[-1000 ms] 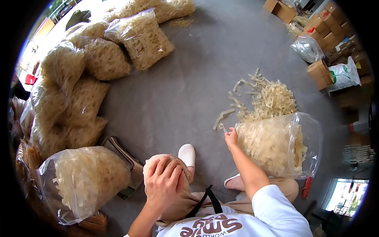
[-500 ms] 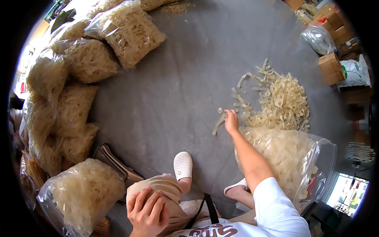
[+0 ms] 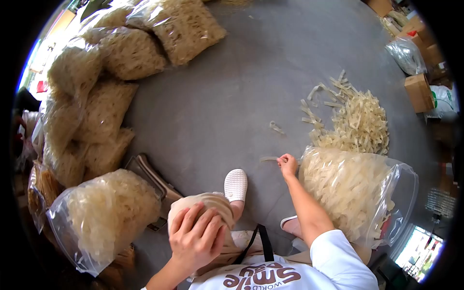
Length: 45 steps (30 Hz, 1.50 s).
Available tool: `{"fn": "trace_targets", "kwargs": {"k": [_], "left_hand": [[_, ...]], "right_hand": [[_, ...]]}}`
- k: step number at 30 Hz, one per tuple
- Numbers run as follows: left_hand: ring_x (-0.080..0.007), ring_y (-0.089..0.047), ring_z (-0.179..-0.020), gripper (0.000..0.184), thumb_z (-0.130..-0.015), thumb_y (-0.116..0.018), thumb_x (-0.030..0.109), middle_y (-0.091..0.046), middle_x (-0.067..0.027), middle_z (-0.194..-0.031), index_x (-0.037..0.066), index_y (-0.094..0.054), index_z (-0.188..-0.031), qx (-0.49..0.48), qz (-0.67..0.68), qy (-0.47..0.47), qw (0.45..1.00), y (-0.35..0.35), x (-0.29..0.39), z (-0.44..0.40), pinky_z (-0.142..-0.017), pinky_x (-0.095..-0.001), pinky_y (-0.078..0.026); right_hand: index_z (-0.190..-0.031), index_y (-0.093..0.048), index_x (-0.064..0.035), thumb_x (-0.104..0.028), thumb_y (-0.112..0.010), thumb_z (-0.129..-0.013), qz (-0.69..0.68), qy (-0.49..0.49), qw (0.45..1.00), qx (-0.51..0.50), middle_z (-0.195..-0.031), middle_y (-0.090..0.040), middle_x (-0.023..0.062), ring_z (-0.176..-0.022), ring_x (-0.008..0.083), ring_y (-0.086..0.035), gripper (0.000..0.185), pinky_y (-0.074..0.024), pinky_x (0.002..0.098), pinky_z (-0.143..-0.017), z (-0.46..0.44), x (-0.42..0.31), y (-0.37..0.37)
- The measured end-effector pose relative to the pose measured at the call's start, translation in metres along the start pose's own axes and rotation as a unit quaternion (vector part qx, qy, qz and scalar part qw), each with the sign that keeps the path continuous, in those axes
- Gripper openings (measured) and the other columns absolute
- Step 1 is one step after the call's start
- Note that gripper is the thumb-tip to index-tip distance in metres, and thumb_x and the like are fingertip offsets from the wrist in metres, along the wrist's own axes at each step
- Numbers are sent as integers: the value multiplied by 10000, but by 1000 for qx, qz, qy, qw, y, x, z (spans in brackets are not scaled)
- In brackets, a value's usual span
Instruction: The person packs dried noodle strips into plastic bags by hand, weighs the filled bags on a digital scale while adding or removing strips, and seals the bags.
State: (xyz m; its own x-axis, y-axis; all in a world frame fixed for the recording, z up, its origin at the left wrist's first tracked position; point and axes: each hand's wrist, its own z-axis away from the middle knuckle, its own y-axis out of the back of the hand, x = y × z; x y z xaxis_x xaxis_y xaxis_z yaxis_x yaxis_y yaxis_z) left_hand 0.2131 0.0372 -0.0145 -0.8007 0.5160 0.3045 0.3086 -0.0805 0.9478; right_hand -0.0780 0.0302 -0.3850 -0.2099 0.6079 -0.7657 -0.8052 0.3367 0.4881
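My right hand [image 3: 287,165] pinches a pale translucent strip [image 3: 268,158] that points left over the grey floor. Just right of this hand lies a large clear bag [image 3: 345,191] full of similar strips, its mouth facing right. Beyond the bag, a loose heap of strips [image 3: 362,121] spreads on the floor. My left hand [image 3: 197,237] rests on my knee with its fingers slightly spread and holds nothing. A short curled strip [image 3: 276,127] lies alone on the floor, ahead of my right hand.
Filled bags [image 3: 106,111] are piled along the left. Nearer, another open bag of strips [image 3: 113,212] leans by a metal-framed scale [image 3: 152,176]. Cardboard boxes [image 3: 418,93] and plastic bags stand at the right edge. My white shoe [image 3: 236,184] is on the floor [image 3: 217,111].
My right hand has picked up a strip from the floor and drawn it back towards the bag. The short curled strip now lies apart. My left hand stays on the knee. The view has shifted.
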Motion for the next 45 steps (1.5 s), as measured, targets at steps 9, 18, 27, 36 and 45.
{"fn": "trace_targets", "kwargs": {"k": [9,18,27,36,45], "left_hand": [[-204,-554,-897,153,-691,-622,178,-587,-63,-813,45,-561,-736,84,6,-64,994,-8,7,20,-855,-319,-423],[-195,-529,-839,156,-671,-613,202,-594,-55,-785,53,-611,-717,155,-18,-103,982,-22,9,31,-770,-300,-408],[-258,-561,-870,173,-752,-562,163,-604,-137,-825,32,-643,-830,158,296,-62,940,-39,6,37,-808,-402,-422],[-281,-533,-952,208,-740,-570,126,-598,-140,-913,20,-629,-910,258,281,-113,917,-49,-3,40,-848,-428,-407],[-223,-521,-938,139,-669,-626,192,-604,-59,-850,56,-628,-693,208,54,-137,967,-39,5,36,-857,-346,-388]], "right_hand": [[-824,-564,-23,-66,-669,-831,-142,68,986,-57,-700,-587,26,-606,95,-587,114,-509,217,-547,43,-73,28],[-839,-602,-27,-62,-663,-847,-143,450,871,-131,-742,-594,-13,-692,60,-564,71,-457,184,-664,218,-373,31],[-830,-596,-22,57,-633,-733,-59,859,486,-146,-924,-649,75,-765,220,-662,130,-545,309,-679,418,-486,-57],[-952,-642,-32,57,-603,-742,-13,802,531,-272,-982,-670,107,-793,253,-669,231,-539,323,-674,400,-460,-67],[-968,-676,-50,-6,-590,-868,-8,664,709,-237,-878,-679,27,-728,99,-660,139,-457,195,-547,350,-451,-5]]}}
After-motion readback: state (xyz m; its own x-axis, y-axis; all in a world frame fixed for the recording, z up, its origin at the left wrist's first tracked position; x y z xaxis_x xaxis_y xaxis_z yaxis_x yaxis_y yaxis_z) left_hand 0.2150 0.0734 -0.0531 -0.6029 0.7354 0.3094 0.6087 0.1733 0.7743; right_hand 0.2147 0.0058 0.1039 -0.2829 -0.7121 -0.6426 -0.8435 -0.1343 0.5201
